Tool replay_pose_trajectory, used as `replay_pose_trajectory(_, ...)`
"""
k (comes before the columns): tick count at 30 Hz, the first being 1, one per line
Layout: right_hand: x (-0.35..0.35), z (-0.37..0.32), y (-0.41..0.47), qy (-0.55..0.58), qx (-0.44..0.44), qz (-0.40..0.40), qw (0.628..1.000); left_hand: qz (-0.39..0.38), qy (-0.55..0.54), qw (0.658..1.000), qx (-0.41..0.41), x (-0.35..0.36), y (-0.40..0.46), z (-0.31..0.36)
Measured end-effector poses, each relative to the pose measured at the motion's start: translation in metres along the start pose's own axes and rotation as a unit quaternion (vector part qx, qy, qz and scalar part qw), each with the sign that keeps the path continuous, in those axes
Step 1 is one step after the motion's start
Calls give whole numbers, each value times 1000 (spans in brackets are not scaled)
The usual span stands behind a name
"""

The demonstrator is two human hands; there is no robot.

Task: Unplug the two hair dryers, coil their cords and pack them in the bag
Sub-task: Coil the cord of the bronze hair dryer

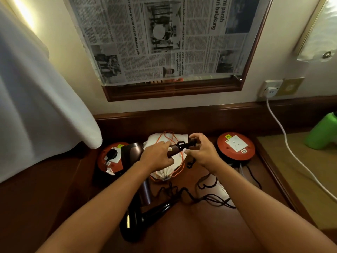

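We see a dark wooden desk (209, 225) below a newspaper-covered mirror (164, 39). Two red socket reels sit on it: the left reel (109, 161) has a black plug in it, while the right reel (235, 147) shows an empty socket, so we judge one dryer is unplugged already. Between them lies the white drawstring bag (164, 172) with its orange drawstring (179, 165), kept central, probably for packing. A black hair dryer (144, 218) lies nearer us, its black cord (206, 187) loose on the desk, not yet coiled. The brown hair dryer (132, 152) is held over the bag: our left hand (157, 157) grips its handle, and our right hand (201, 152) pinches the cord end at the handle's tip, seemingly steadying it to start coiling.
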State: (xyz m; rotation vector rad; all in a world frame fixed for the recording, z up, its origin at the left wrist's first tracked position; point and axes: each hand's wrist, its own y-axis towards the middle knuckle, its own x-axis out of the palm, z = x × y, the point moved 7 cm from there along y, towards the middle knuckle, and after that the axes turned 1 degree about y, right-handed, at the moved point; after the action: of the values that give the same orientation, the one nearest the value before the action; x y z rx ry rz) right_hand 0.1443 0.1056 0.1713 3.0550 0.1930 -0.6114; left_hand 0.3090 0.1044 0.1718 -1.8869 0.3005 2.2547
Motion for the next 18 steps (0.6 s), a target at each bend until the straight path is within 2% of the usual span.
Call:
replay_pose_trajectory(1, -2, 6, -1, 70, 42, -2, 997, 7, -3, 1000, -11, -5, 1, -2)
replay_pose_trajectory(3, -5, 12, 0, 111, 86, -5, 990, 15, 12, 1000, -17, -11, 0, -3)
replay_pose_trajectory(7, -13, 4, 3, 51, 95, -31, 994, 19, 72, 997, -6, -14, 1, -6)
replay_pose_trajectory(10, -21, -2, 3, -15, 94, -94, 991, 15, 109, 994, -12, -18, 4, -14)
replay_pose_trajectory(14, -29, -5, -9, 92, 112, -160, 976, 10, 148, 989, -20, -25, 7, -22)
replay_pose_trajectory(16, -31, -9, -11, 114, 82, -135, 981, 8, 149, 989, -23, -27, 9, -19)
replay_pose_trajectory(18, -34, -13, -8, 97, 35, -68, 992, 7, 145, 989, -25, -28, 11, -12)
